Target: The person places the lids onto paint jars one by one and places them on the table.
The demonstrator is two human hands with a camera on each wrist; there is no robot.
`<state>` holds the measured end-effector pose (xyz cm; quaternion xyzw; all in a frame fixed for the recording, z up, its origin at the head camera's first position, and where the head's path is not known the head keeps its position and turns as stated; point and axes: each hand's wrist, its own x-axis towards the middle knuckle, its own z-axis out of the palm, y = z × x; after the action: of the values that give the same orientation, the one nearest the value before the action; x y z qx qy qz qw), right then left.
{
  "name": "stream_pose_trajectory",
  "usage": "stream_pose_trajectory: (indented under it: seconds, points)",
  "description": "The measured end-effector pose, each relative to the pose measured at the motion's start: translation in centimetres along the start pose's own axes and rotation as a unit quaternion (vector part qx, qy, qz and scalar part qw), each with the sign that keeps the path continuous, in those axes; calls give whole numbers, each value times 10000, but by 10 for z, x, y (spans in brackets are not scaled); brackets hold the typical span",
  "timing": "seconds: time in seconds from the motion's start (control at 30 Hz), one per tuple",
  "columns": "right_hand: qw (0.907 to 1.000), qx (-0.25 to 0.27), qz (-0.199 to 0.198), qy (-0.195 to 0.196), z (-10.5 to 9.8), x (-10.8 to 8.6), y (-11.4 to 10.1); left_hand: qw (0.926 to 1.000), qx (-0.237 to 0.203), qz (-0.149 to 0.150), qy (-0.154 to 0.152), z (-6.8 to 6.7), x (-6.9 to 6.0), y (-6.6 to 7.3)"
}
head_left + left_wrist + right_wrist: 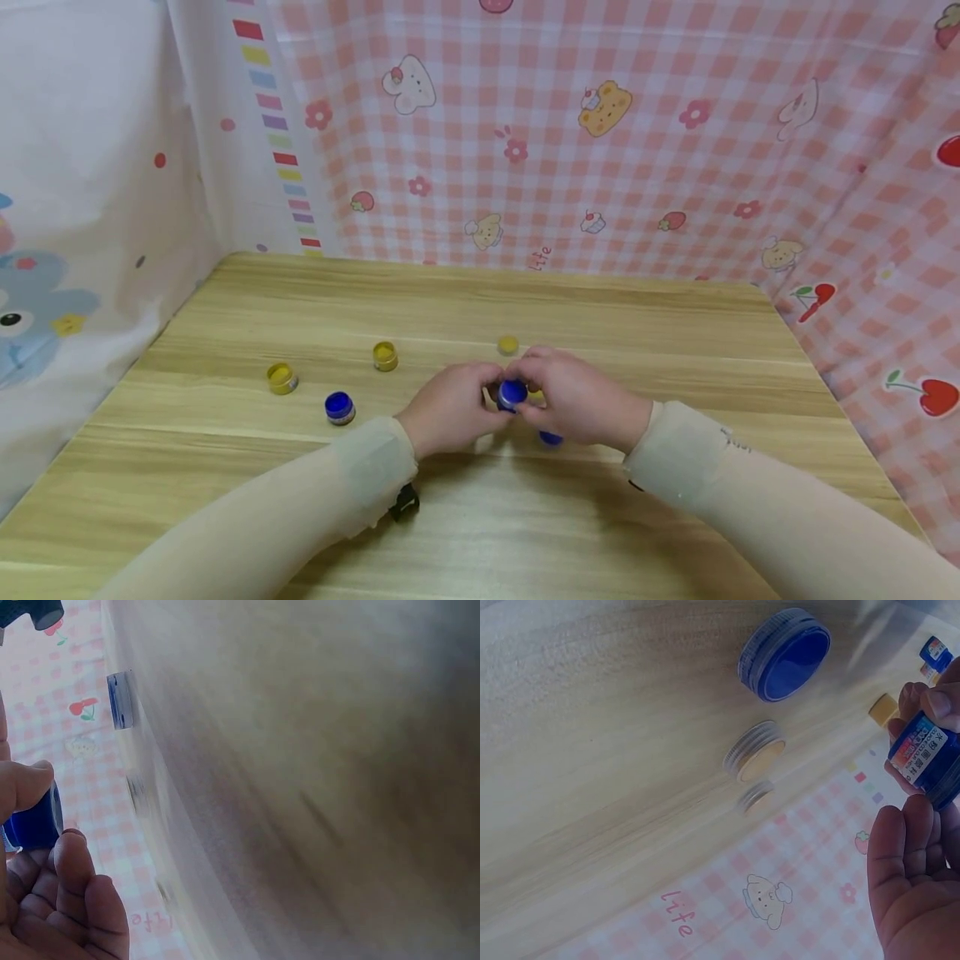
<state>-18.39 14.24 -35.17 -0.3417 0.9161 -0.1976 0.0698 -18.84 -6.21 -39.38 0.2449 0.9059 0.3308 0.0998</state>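
Observation:
In the head view both hands meet near the middle of the table round a small blue paint jar [512, 394]. My left hand [453, 408] grips it from the left, and my right hand [581, 398] pinches it from the right with thumb and fingers. The right wrist view shows a printed label on the jar [922, 754]. Whether a lid sits on this jar I cannot tell. Below my right hand, partly hidden, lies a blue lid [551, 437]. A yellow lid [756, 752] and another yellow lid [508, 344] lie beyond it.
Left of the hands stand a blue jar [340, 408], a yellow jar [282, 378] and a second yellow jar [385, 356]. A pink checked curtain [450, 158] hangs along the back edge of the wooden table [480, 533]. A dark device [406, 503] shows under the left wrist.

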Motion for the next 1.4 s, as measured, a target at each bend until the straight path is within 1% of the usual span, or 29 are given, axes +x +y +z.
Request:
stream_pose_trajectory:
  seconds: [0.1, 0.3, 0.37, 0.57, 0.7, 0.8, 0.87, 0.93, 1.13, 1.33, 1.4]
  points:
    - [9999, 45, 33, 106, 2, 0, 0, 10000, -13, -17, 9, 1, 0, 0]
    - [9990, 275, 257, 230, 3, -2, 2, 9998, -41, -168, -14, 0, 1, 1]
    - [9989, 327, 199, 286, 2, -3, 2, 9998, -44, -178, -7, -1, 0, 1]
    - [9980, 467, -103, 421, 2, -7, 4, 9999, -74, -82, 54, -3, 0, 2]
    - [9977, 489, 24, 475, 6, -7, 5, 9999, -76, -91, 55, -4, 0, 2]
    - [9971, 504, 230, 522, 7, -7, 4, 9998, -133, -166, 20, -5, 0, 3]
    - [9967, 502, 282, 568, 7, -8, 4, 9997, -154, -194, 20, -5, 0, 3]
    - [9964, 525, 264, 611, 7, -9, 4, 9997, -154, -175, 31, -5, 0, 3]
    - [9952, 690, 40, 694, 9, -9, 7, 9999, -81, -73, 117, -5, 0, 3]
    - [9944, 688, 282, 751, 12, -9, 6, 9999, -79, -106, 111, -5, 1, 4]
    - [9939, 724, 297, 783, 12, -9, 5, 9998, -88, -115, 108, -6, 1, 3]
